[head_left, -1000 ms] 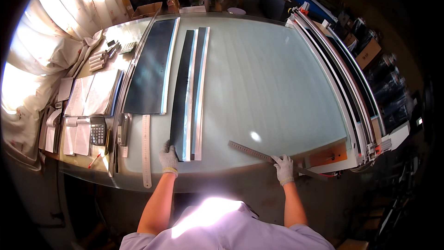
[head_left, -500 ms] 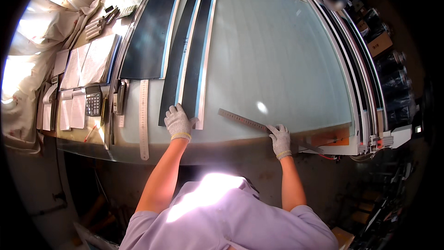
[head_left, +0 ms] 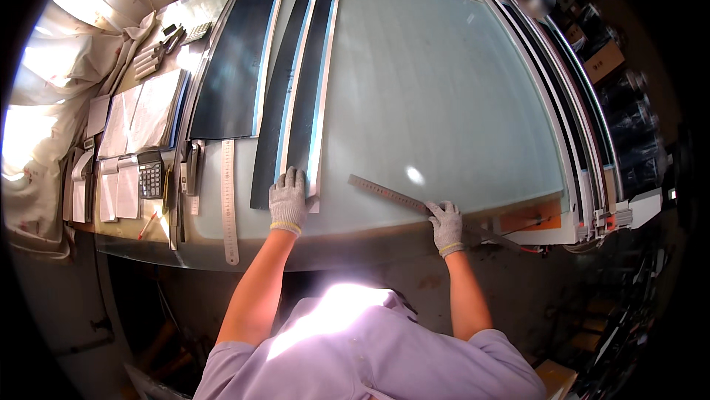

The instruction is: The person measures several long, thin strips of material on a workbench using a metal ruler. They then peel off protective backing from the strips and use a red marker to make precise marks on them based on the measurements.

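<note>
My left hand (head_left: 287, 199), in a grey knit glove, lies with its fingers stretched over the near ends of two long dark strips. The left strip (head_left: 276, 115) and the right strip (head_left: 313, 78) lie side by side, each with a blue and white band along its right edge. At the near table edge, my gloved right hand (head_left: 446, 227) is closed round a steel ruler (head_left: 388, 193). The ruler slants across the glass, its far-left end free and its other end past the hand. A wider dark sheet (head_left: 231, 67) with the same banded edge lies left of the strips.
On the pale glass-topped table (head_left: 436, 89), another steel ruler (head_left: 230, 204) lies left of the strips. Papers (head_left: 144, 115), a black calculator (head_left: 151, 177) and a stapler (head_left: 191, 167) fill the left side. A long metal rail assembly (head_left: 562, 104) runs along the right edge.
My left hand has shifted slightly; its fingers now point straighter ahead, closer together. The right hand stays on the ruler. The whole view has tilted a little.
</note>
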`<state>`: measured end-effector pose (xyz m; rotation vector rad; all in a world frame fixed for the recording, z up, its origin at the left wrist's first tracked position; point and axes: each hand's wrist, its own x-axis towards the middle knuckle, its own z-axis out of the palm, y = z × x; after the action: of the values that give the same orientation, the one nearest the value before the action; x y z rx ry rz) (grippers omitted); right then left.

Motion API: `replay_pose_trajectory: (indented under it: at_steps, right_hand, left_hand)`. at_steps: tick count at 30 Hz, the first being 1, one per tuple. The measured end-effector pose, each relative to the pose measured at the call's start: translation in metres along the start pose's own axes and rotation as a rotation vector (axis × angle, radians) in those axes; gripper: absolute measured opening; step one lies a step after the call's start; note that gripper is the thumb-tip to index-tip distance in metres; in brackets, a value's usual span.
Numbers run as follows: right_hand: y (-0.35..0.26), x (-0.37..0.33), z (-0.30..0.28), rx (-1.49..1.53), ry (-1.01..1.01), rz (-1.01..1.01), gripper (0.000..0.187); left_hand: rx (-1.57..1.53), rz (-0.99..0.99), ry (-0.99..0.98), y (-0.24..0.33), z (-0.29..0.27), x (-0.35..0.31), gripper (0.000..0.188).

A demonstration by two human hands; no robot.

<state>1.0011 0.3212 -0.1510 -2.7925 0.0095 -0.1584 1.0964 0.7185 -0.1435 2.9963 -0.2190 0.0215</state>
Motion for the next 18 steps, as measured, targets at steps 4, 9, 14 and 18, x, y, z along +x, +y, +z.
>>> replay_pose_trajectory:
  at_steps: [4,9,14,18]
  right_hand:
    - [-0.004,-0.002,0.006,-0.027,0.019,0.018,0.044]
    - [-0.001,-0.001,0.004,-0.035,-0.006,0.066,0.044]
    - [0.009,-0.009,-0.005,0.019,0.006,0.123,0.049]
    - [0.047,-0.01,-0.028,0.035,0.048,0.213,0.049]
  left_hand:
    - [0.151,0.107,0.146,-0.018,0.022,0.0,0.051]
    - [-0.015,0.123,0.107,-0.023,0.0,0.006,0.048]
    - [-0.297,0.244,0.29,0.014,-0.01,0.027,0.056]
    - [-0.352,0.498,0.196,0.075,0.015,0.032,0.058]
